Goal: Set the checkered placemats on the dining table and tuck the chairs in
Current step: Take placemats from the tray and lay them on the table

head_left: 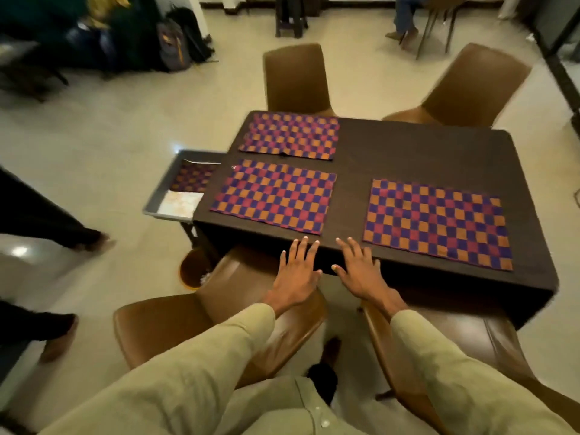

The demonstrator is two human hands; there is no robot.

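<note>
Three checkered placemats lie flat on the dark dining table: one at the far left, one at the near left, one at the near right. The far right spot is bare. My left hand and my right hand hover open, fingers spread, just at the table's near edge, holding nothing. Below them stand two brown chairs, the near left chair and the near right chair. Two more brown chairs stand across the table, the far left one and the far right one.
A grey tray juts out at the table's left end with another checkered placemat and a pale sheet in it. An orange bin sits under that end. People's legs and feet are at the left; bags lie at the back left.
</note>
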